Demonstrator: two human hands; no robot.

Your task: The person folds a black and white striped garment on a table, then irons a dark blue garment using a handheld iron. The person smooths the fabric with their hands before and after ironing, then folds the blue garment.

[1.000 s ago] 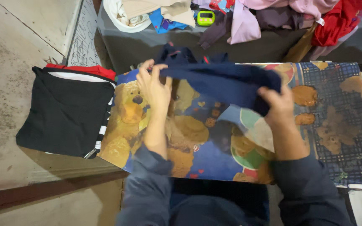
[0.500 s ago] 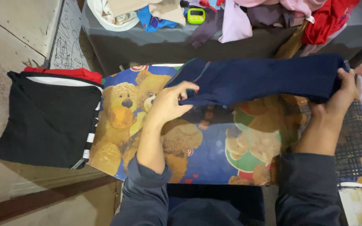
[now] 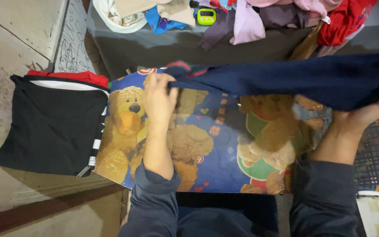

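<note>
Left hand [image 3: 158, 98] and right hand [image 3: 373, 109] pinch opposite ends of a soft, light navy garment [image 3: 294, 79], stretched above the bear-print surface [image 3: 207, 149].

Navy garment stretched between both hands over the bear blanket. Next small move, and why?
Probably lower it flat onto the bear blanket. The left hand and right hand each pinch an end of the navy garment, pulled out long above the blanket, with a folded stack lying to the left.
</note>
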